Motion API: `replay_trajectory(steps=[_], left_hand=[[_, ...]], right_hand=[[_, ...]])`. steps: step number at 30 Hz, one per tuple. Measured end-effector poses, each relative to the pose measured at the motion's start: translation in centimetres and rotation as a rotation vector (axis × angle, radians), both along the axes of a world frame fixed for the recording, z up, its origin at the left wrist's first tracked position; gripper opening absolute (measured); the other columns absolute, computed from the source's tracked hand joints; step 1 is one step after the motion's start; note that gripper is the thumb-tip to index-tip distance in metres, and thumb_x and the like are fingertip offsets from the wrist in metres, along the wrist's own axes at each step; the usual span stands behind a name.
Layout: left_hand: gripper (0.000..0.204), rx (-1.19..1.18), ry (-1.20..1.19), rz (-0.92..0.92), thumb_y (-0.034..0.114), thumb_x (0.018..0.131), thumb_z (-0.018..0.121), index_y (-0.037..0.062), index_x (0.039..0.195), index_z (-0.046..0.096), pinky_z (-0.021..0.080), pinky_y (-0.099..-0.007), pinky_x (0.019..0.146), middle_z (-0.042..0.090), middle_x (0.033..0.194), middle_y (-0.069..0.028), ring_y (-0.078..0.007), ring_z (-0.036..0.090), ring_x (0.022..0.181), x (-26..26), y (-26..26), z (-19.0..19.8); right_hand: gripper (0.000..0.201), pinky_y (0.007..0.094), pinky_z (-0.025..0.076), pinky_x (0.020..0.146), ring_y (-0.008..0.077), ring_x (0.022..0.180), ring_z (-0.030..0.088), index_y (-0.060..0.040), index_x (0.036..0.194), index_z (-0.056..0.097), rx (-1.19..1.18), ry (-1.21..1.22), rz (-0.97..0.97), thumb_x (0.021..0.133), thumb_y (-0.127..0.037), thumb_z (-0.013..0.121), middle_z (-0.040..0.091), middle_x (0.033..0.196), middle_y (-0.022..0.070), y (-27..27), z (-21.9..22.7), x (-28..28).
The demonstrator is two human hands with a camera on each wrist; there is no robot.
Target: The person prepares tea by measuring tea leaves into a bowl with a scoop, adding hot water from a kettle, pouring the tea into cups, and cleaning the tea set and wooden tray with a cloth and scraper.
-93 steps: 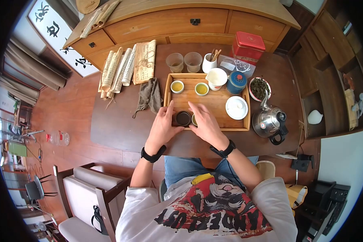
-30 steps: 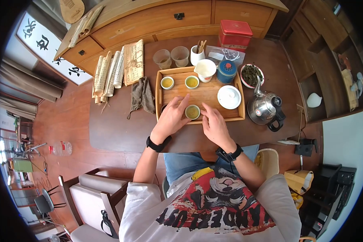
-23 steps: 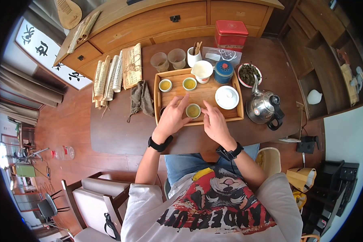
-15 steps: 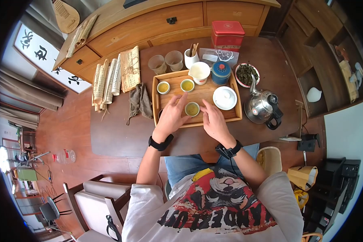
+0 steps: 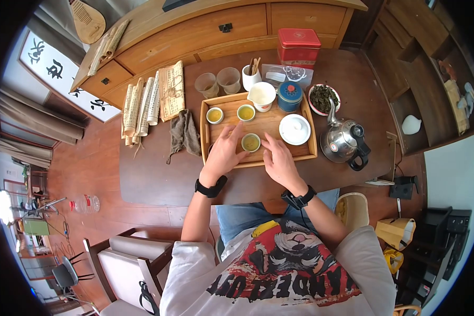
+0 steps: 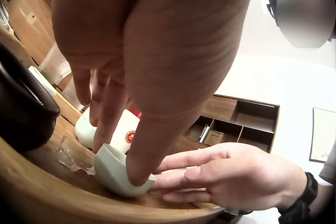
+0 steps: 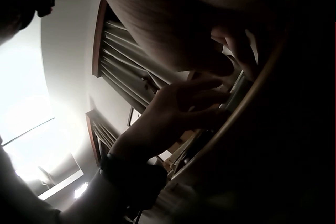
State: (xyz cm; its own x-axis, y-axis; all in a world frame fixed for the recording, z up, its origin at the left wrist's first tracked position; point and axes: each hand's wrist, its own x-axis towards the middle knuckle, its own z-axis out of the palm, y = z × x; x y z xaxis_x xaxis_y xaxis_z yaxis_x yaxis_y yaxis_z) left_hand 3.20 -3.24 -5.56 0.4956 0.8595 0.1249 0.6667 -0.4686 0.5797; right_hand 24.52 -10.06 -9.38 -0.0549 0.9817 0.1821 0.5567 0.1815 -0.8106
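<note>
A small pale-green teacup with a little yellowish tea stands on the wooden tray, near its front side. My left hand is to its left, fingers loosely extended; in the left wrist view the thumb overlaps the wall of the teacup and a fingertip comes down at the rim. On the other side my right hand has relaxed, straight fingers reaching right to the cup. A dark cup sits beside my left hand, mostly hidden by it in the head view.
On the tray are two more teacups with tea, a white pitcher, a blue canister and a white lidded bowl. A steel kettle stands right of it. Brown cloth and scrolls lie left.
Since the oldest frame, the dark cup has gone left, under my left hand, and the green teacup now shows between both hands. Over the last second the hands stay nearly still.
</note>
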Motion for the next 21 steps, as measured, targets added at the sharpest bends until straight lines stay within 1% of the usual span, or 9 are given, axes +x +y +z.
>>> replay_trajectory(steps=[6, 8, 9, 11, 12, 14, 15, 20, 21], left_hand=[[0.079, 0.046, -0.047, 0.064, 0.01, 0.087, 0.086, -0.0039, 0.157, 0.053, 0.053, -0.0498, 0.115, 0.067, 0.145, -0.0271, -0.0466, 0.063, 0.136, 0.5, -2.9, 1.6], [0.059, 0.045, -0.204, 0.086, 0.011, 0.099, 0.077, -0.0041, 0.153, 0.059, 0.052, -0.0464, 0.117, 0.068, 0.144, -0.0297, -0.0467, 0.064, 0.136, 0.6, -3.9, 1.5], [0.059, 0.043, -0.205, 0.082, 0.011, 0.099, 0.077, -0.0041, 0.153, 0.059, 0.052, -0.0464, 0.117, 0.068, 0.144, -0.0297, -0.0467, 0.064, 0.136, 0.8, -4.6, 1.6], [0.043, -0.14, -0.484, 0.127, 0.018, 0.115, 0.059, -0.0067, 0.15, 0.062, 0.05, -0.0431, 0.12, 0.067, 0.149, -0.0289, -0.0414, 0.064, 0.142, 1.5, -5.8, 1.5], [0.043, -0.142, -0.485, 0.121, 0.018, 0.115, 0.059, -0.0067, 0.15, 0.062, 0.05, -0.0431, 0.12, 0.067, 0.149, -0.0289, -0.0414, 0.064, 0.142, 1.9, -6.4, 1.0], [0.05, -0.305, -0.844, 0.161, 0.027, 0.123, 0.043, -0.0091, 0.152, 0.061, 0.048, -0.0433, 0.122, 0.067, 0.153, -0.0258, -0.0357, 0.064, 0.144, 2.8, -7.6, -0.4], [0.053, -0.312, -0.855, 0.183, 0.029, 0.124, 0.04, -0.0103, 0.154, 0.059, 0.048, -0.0444, 0.123, 0.068, 0.152, -0.0217, -0.032, 0.064, 0.143, 3.3, -8.2, -0.6], [0.052, -0.359, -0.875, 0.183, 0.029, 0.124, 0.041, -0.0097, 0.152, 0.061, 0.052, -0.0416, 0.119, 0.071, 0.146, -0.023, -0.0295, 0.069, 0.137, 5.0, -9.7, -2.5], [0.048, -0.34, -0.865, 0.189, 0.025, 0.123, 0.044, -0.0098, 0.149, 0.064, 0.053, -0.0407, 0.117, 0.073, 0.144, -0.0227, -0.029, 0.07, 0.134, 5.2, -9.7, -2.8]], right_hand=[[0.056, 0.0507, 0.052, 0.113, 0.0433, 0.129, 0.064, 0.0105, 0.155, 0.051, 0.084, -0.02, 0.027, 0.101, -0.001, 0.065, 0.072, 0.141, 0.0248, -1.7, 0.1, 0.4], [0.055, 0.0507, 0.053, 0.111, 0.0441, 0.128, 0.065, 0.0086, 0.153, 0.054, 0.082, 0.002, 0.021, 0.101, 0.0, 0.065, 0.071, 0.139, 0.0262, -2.3, 0.7, 0.7], [0.053, 0.0507, 0.055, 0.109, 0.045, 0.127, 0.066, 0.0067, 0.152, 0.057, 0.08, 0.024, 0.018, 0.1, 0.0, 0.065, 0.071, 0.138, 0.0276, -2.6, 1.0, 0.8], [0.052, 0.0511, 0.056, 0.107, 0.0456, 0.125, 0.068, 0.005, 0.152, 0.058, 0.114, 0.049, 0.015, 0.1, 0.0, 0.065, 0.071, 0.136, 0.0286, -2.8, 1.3, 0.9], [0.051, 0.0516, 0.057, 0.105, 0.0463, 0.124, 0.069, 0.0033, 0.151, 0.06, 0.149, 0.074, 0.017, 0.1, 0.0, 0.065, 0.071, 0.134, 0.0295, -2.9, 1.4, 0.9], [0.05, 0.0518, 0.057, 0.104, 0.0464, 0.123, 0.07, 0.0034, 0.151, 0.06, 0.148, 0.09, 0.019, 0.101, 0.001, 0.065, 0.071, 0.133, 0.0296, -3.1, 1.9, 0.9], [0.05, 0.052, 0.058, 0.103, 0.0465, 0.122, 0.07, 0.0036, 0.15, 0.06, 0.148, 0.107, 0.029, 0.101, 0.001, 0.064, 0.072, 0.131, 0.0297, -3.1, 2.0, 1.0], [0.044, 0.0518, 0.059, 0.099, 0.0459, 0.116, 0.072, 0.0037, 0.145, 0.063, 0.149, 0.143, 0.024, 0.101, 0.0, 0.065, 0.074, 0.125, 0.0276, -3.5, 1.7, 1.4], [0.044, 0.0521, 0.059, 0.096, 0.0455, 0.113, 0.073, 0.0034, 0.145, 0.063, 0.136, 0.15, 0.022, 0.101, 0.0, 0.065, 0.074, 0.122, 0.0268, -3.6, 1.5, 1.6]])
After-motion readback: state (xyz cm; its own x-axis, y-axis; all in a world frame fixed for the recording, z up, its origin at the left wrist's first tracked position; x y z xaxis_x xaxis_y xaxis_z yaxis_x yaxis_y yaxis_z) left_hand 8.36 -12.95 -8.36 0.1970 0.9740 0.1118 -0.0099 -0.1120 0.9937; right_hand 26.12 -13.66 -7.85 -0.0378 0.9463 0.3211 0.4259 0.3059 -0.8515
